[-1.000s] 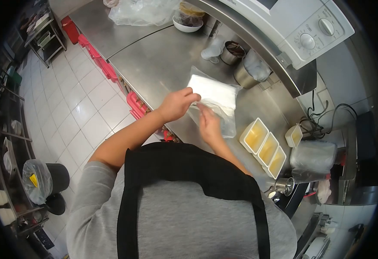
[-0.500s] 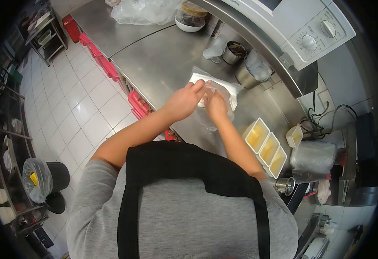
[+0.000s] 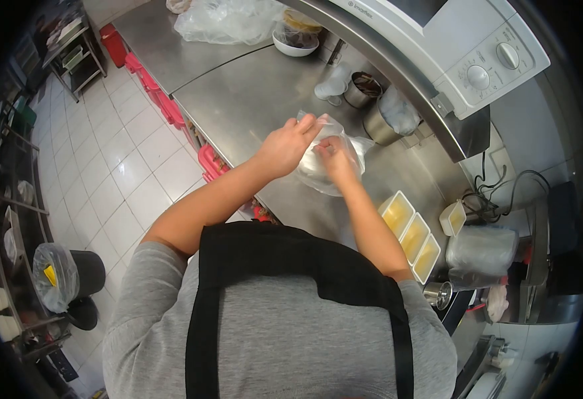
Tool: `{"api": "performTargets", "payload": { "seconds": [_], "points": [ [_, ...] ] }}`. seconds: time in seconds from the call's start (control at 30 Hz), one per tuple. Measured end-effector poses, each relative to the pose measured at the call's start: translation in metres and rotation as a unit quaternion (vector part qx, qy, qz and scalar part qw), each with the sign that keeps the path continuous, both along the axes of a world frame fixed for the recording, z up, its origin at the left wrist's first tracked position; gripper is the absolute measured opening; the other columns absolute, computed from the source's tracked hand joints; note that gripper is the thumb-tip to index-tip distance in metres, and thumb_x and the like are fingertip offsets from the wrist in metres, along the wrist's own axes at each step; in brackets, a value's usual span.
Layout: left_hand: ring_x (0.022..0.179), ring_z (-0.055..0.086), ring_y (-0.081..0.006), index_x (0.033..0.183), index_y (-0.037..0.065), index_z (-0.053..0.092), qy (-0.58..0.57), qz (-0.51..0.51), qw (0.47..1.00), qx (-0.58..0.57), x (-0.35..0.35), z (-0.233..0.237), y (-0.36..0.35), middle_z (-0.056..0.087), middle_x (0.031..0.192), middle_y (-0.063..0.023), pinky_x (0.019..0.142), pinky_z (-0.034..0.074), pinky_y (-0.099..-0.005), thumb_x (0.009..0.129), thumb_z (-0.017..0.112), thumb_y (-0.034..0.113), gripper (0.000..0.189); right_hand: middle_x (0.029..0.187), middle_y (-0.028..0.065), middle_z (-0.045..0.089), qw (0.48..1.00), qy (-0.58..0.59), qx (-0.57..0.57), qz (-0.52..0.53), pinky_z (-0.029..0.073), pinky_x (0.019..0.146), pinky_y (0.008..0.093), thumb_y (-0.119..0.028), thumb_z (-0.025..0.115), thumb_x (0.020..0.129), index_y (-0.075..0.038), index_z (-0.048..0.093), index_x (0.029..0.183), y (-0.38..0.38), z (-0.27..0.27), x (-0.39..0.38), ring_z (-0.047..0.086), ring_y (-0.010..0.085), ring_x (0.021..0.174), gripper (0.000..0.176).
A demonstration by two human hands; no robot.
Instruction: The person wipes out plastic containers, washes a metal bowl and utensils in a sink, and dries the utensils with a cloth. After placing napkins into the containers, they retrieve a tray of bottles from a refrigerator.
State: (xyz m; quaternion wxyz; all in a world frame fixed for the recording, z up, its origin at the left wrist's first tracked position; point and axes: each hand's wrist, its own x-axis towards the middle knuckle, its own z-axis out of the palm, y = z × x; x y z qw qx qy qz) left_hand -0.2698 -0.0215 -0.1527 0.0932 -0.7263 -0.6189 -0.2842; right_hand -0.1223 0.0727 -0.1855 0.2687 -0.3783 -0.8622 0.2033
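Steel Counter [image 3: 238, 86], Clear Bag [image 3: 319, 183], Close Work

On the counter before me lies the bag, beyond and to the left of three white tubs [image 3: 420, 222] holding something yellow. My left hand [image 3: 291, 146] touches the bag's upper edge, fingers stretched out; my right hand [image 3: 337, 161], at its middle, has fingertips gathered narrow. Whether either grip pinches the bag, I cannot tell.

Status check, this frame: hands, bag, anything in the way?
Left hand on clear bag; right hand at it, curled. Bag over steel counter. Nothing seen blocking the hands; yellow-filled containers beside right forearm.
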Motion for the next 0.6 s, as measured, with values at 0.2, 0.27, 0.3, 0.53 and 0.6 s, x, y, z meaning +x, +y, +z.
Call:
{"api": "performTargets", "payload": {
  "seconds": [0.2,0.27,0.3,0.53,0.6],
  "points": [
    [0.097,0.054,-0.0312,0.135,0.022,0.04,-0.157,0.025,0.985,-0.067,-0.019,-0.003,0.023,0.044,0.119,-0.0096,0.075,0.049,-0.04,0.067,0.052,-0.008,0.075,0.074,0.0017,0.055,0.963,0.074,-0.237,0.103,0.041,0.06,0.0242,-0.011,0.058,0.085,-0.005,0.053,0.091,-0.024,0.076,0.023,0.052,0.0092,0.068,0.01],
    [0.097,0.054,-0.0327,0.13,0.02,0.045,-0.19,-0.011,0.979,-0.071,-0.029,-0.001,0.023,0.045,0.118,-0.011,0.077,0.048,-0.039,0.067,0.05,-0.01,0.07,0.074,-0.0033,0.052,0.931,0.252,-0.224,0.139,0.039,0.058,0.0207,-0.01,0.056,0.087,-0.007,0.052,0.103,-0.041,0.114,0.039,0.048,0.0048,0.067,0.016],
    [0.097,0.054,-0.0334,0.127,0.02,0.048,-0.207,-0.028,0.975,-0.074,-0.035,0.0,0.022,0.045,0.117,-0.0117,0.078,0.047,-0.0385,0.066,0.049,-0.011,0.068,0.074,-0.0036,0.051,0.904,0.303,-0.254,0.161,0.039,0.058,0.0202,-0.009,0.055,0.087,-0.008,0.051,0.109,-0.049,0.139,0.054,0.048,0.0044,0.067,0.022],
    [0.084,0.059,-0.0146,0.107,0.008,0.05,-0.454,-0.197,0.818,-0.293,-0.075,0.008,-0.015,0.06,0.084,-0.0021,0.079,0.046,-0.0293,0.078,0.056,-0.005,0.033,0.085,0.0095,0.059,0.991,-0.121,-0.033,-0.04,0.049,0.068,0.0348,-0.025,0.078,0.066,-0.025,0.04,0.135,-0.033,0.11,0.092,0.062,0.0239,0.074,0.08],
    [0.083,0.058,-0.0111,0.109,0.008,0.048,-0.53,-0.226,0.751,-0.322,-0.069,0.001,-0.034,0.06,0.077,0.0015,0.08,0.046,-0.0287,0.082,0.057,-0.001,0.03,0.102,0.0148,0.056,0.981,-0.187,0.041,-0.017,0.049,0.077,0.0414,-0.029,0.083,0.056,-0.031,0.036,0.138,-0.04,0.054,0.064,0.062,0.0316,0.082,0.095]
  ]
}}
